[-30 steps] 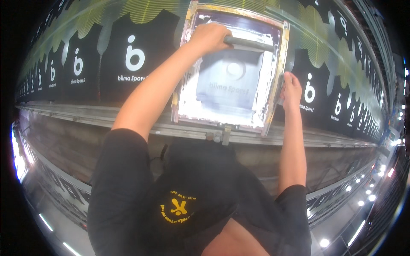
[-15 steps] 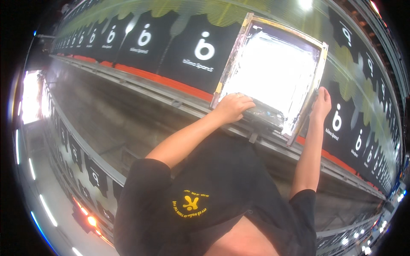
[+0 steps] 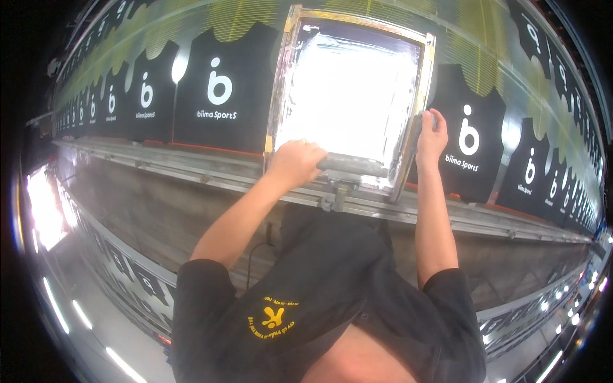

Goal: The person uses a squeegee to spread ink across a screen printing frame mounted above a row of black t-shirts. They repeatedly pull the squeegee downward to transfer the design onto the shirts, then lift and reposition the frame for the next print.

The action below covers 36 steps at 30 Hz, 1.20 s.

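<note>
A rectangular screen-printing frame (image 3: 424,70) lies over the long print table, its mesh (image 3: 345,96) bright white, with ink smears round the edges. Near the frame's lower end, my left hand (image 3: 297,163) is closed on a dark bar-shaped squeegee (image 3: 357,165) lying across the mesh. My right hand (image 3: 433,134) grips the right side of the frame, fingers curled at its outer edge. Black sleeveless garment panels with white printed logos lie either side, one at the left (image 3: 198,96) and one beside my right hand (image 3: 472,172).
A metal rail (image 3: 217,179) with a clamp (image 3: 340,198) runs along the table's near edge. Rows of printed dark panels curve away both ways over yellowish boards (image 3: 479,38). Another table (image 3: 137,252) stands behind me at the picture's lower left, with lights beyond.
My left hand and the squeegee have come from the frame's top down to its near end. The mesh, which showed a reversed logo, now appears white. My right hand stays on the frame.
</note>
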Each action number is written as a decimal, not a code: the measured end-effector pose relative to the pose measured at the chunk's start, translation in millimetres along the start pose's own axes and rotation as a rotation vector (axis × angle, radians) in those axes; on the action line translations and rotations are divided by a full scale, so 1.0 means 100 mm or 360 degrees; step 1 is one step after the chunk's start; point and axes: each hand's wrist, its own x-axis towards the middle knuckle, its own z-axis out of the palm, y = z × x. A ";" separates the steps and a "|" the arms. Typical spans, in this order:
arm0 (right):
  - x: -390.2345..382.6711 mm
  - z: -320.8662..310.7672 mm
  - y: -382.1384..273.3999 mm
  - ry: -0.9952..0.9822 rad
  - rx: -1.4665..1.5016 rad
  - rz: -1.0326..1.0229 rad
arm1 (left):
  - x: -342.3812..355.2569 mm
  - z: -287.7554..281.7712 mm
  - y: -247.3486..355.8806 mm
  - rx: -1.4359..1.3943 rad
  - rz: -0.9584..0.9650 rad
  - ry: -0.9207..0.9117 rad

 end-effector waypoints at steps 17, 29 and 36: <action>0.32 0.20 -0.20 0.0193 -0.0832 -0.0518 | 2.73 -0.72 -1.40 0.0386 0.0003 0.0059; 0.50 1.27 -1.13 -0.0678 -0.1702 -0.1286 | 2.18 -0.50 -1.07 0.0266 -0.0129 0.0139; -0.93 0.39 -0.34 -0.0729 -0.1564 -0.1555 | 0.55 0.07 -0.18 0.0188 -0.0324 0.0020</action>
